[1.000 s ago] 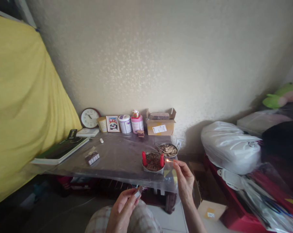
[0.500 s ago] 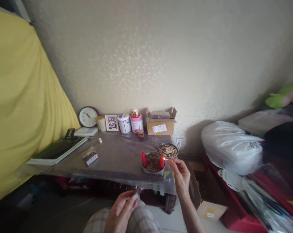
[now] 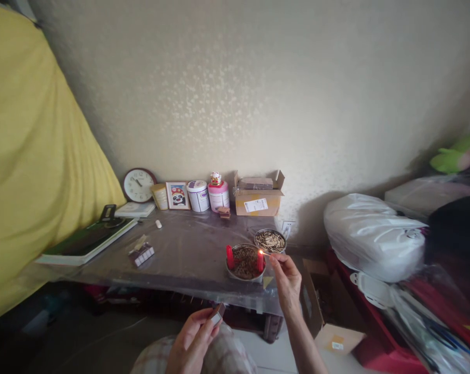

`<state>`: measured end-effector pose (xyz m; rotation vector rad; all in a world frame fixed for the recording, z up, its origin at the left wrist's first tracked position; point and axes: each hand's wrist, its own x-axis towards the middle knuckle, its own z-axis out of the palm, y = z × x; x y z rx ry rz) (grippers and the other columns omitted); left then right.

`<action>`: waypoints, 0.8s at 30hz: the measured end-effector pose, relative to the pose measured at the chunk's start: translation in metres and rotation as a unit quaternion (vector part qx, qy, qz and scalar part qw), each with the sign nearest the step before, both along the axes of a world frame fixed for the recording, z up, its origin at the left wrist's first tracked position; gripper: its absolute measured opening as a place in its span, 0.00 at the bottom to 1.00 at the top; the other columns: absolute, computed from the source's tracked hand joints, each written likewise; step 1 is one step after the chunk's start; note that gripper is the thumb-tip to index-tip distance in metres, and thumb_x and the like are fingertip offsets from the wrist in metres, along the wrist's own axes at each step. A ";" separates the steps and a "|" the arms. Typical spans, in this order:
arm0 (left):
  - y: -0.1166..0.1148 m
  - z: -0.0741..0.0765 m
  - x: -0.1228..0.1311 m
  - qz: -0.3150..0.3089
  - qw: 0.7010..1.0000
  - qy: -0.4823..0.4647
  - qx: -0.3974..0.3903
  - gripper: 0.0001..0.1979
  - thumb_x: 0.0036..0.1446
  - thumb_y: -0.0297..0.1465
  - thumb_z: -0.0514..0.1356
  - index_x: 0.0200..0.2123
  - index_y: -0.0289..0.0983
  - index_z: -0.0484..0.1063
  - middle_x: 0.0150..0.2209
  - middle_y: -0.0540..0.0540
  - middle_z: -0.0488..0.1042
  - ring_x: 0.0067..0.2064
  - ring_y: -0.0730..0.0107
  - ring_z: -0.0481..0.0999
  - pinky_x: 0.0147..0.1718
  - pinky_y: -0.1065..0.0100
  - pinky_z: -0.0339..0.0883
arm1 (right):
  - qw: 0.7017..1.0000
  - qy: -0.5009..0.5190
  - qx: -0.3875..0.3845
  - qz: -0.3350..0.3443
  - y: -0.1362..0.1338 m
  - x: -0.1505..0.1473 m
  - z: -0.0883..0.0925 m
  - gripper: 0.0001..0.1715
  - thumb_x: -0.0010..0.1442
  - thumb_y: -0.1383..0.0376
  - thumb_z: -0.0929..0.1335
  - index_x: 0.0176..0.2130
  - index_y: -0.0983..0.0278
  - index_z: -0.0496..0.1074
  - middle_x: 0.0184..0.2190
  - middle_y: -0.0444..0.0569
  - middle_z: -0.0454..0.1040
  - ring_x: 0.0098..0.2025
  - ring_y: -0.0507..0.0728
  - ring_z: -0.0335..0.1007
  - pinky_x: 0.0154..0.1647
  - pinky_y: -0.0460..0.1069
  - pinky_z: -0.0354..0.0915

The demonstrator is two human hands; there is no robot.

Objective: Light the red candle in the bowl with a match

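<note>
Plastic-covered table holds a bowl with two red candles; the right hand pinches a lit match at the right candle. Below, the left hand grips a matchbox.

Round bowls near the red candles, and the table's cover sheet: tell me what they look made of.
Round bowl holding dark bits and round bowl of pale sticks: probably steel, from their thin, shiny grey rims. Cover sheet: likely clear plastic film, glossy, wrinkled, overhanging the edge.
</note>
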<state>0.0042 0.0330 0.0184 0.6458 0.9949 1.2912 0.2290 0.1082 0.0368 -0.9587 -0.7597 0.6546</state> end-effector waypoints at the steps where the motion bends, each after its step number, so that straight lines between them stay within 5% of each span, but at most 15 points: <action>1: 0.000 -0.001 0.000 0.002 1.000 0.001 0.001 0.18 0.34 0.42 0.73 0.29 0.39 0.82 0.33 0.42 0.83 0.40 0.56 0.80 0.43 0.61 0.74 | 1.000 -0.001 0.000 0.000 0.000 0.000 0.000 0.16 0.46 0.54 0.76 0.29 0.63 0.75 0.27 0.45 0.76 0.31 0.52 0.71 0.36 0.46 0.68; 24: 0.003 -0.003 0.000 0.013 1.000 -0.004 -0.008 0.17 0.35 0.42 0.73 0.29 0.39 0.81 0.32 0.43 0.83 0.39 0.57 0.80 0.41 0.63 0.74 | 1.000 -0.020 -0.009 -0.010 0.006 -0.001 -0.001 0.17 0.47 0.54 0.76 0.29 0.63 0.75 0.27 0.44 0.75 0.29 0.52 0.71 0.33 0.46 0.68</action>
